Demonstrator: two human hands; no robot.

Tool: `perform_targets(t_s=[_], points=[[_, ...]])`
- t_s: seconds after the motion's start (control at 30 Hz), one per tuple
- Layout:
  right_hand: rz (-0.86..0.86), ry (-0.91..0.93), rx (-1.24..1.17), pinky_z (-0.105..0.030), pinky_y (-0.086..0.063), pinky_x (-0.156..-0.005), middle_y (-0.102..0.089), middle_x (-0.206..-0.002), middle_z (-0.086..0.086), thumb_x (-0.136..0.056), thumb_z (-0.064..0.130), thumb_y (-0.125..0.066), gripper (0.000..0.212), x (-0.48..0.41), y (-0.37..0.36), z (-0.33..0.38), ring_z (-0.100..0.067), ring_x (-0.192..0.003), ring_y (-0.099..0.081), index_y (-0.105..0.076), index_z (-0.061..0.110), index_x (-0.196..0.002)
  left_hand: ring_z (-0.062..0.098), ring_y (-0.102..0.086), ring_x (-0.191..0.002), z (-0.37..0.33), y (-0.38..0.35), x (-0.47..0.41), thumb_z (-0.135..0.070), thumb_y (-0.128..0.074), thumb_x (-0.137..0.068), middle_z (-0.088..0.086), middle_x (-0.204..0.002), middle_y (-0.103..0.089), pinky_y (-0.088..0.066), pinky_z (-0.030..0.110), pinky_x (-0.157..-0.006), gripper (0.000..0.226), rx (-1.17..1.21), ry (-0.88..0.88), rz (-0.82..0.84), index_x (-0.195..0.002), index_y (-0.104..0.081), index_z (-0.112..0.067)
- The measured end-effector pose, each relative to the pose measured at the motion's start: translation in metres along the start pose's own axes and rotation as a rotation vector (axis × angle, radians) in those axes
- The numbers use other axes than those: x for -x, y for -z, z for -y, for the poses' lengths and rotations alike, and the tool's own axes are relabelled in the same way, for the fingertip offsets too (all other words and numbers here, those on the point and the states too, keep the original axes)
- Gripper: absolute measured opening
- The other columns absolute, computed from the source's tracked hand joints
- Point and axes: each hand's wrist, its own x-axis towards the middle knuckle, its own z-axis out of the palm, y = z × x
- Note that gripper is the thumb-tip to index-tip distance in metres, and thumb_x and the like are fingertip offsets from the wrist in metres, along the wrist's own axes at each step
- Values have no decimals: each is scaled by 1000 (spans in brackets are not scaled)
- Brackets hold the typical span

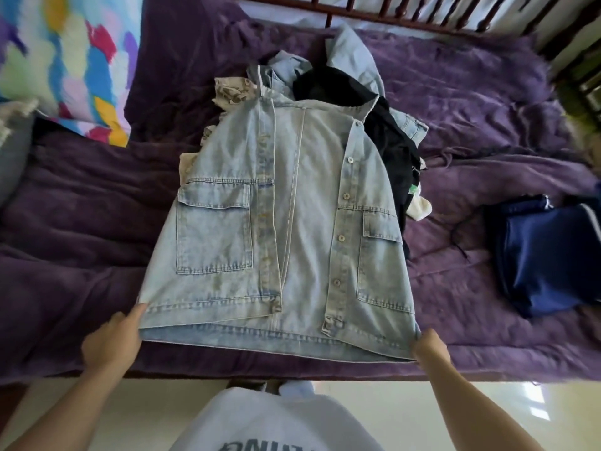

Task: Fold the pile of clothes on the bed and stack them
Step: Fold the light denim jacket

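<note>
Early: our left hand (112, 340) and right hand (431, 348) each pinch the spread denim shirt's (276, 222) hem; pile (354, 89) behind it unfolded, navy garment (546, 255) beside it folded.

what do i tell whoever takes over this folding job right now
Hands: left hand pinches the near left hem corner of the shirt; right hand pinches the near right corner.
The shirt lies front up, unbuttoned, spread on the bed, its collar end over the pile.
Done: a navy garment lies apart on the right, seemingly folded.
Left: fold the shirt, then the pile, and stack everything.
</note>
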Motion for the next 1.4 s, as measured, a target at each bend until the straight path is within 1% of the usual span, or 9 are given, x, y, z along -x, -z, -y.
perform_targets(t_s=[0.2,0.3,0.5,0.7,0.9,1.07,1.2,1.3,1.4], points=[[-107,-5,284,-38,-34,-100,-40,-139,-15,-95,17,-33,39,29,-13,11,-32,-128,-36,-33,13,-135,35,-53,-95,9,0,2,-5,-53,-84,15,-105,-57,-43,44,-77,40,-138,2,-64,-122,-57,-18],[-231,356,457,-38,-30,-105,-32,-142,-12,-93,21,-45,51,44,-37,36,-30,-133,-28,-29,20,-141,45,-48,-94,-14,-9,-2,12,-59,-60,34,-102,-53,-39,60,-70,36,-99,-213,-238,-94,-65,4],[87,725,659,-38,-31,-105,-34,-142,-6,-93,34,-51,48,67,-94,81,-26,-133,-30,-37,21,-137,33,-21,-140,-121,-21,16,-4,-51,-88,15,-152,-23,-24,49,-110,63,-218,-585,52,-146,-29,-17],[48,753,726,-37,-32,-103,-42,-138,-8,-94,11,-44,41,59,-97,77,-27,-130,-35,-40,15,-135,27,-41,-125,-127,-22,-2,-4,-47,-91,10,-130,-48,-42,36,-89,46,-294,-657,98,-136,-40,-12],[154,793,760,-41,-28,-106,-34,-142,-6,-87,17,-56,65,56,-92,69,-26,-134,-29,-26,27,-143,19,-60,-55,-103,11,1,-15,-59,-66,1,-61,-58,-41,20,-39,7,26,-1016,-159,-69,-64,-13],[30,786,767,-38,-29,-105,-36,-141,-7,-91,12,-46,55,67,-98,60,-26,-132,-31,-29,25,-142,17,-56,-49,-97,-7,39,-23,-41,-64,0,-57,-53,-39,19,-40,20,-164,-1220,-48,-60,-60,-22],[-9,779,709,-34,-31,-102,-44,-136,-6,-91,9,-43,48,72,-94,63,-26,-129,-36,-40,25,-136,23,-62,-86,-97,-29,42,-23,-67,-68,10,-90,-61,-50,31,-67,26,-300,-1070,121,-93,-66,-18],[-6,726,510,-33,-34,-98,-53,-128,-7,-94,19,-43,36,71,-89,68,-28,-122,-43,-52,23,-129,14,-59,-53,-99,-39,46,-34,-86,-18,-5,-58,-56,-43,21,-42,44,-244,-985,171,-55,-63,-27],[-94,828,153,-35,-41,-82,-63,-104,-11,-91,22,-44,32,84,-89,72,-32,-102,-55,-65,18,-114,11,-60,-58,-98,-43,43,-43,-86,-22,-9,-60,-57,-44,20,-44,43,-203,-967,119,-58,-66,-31]])
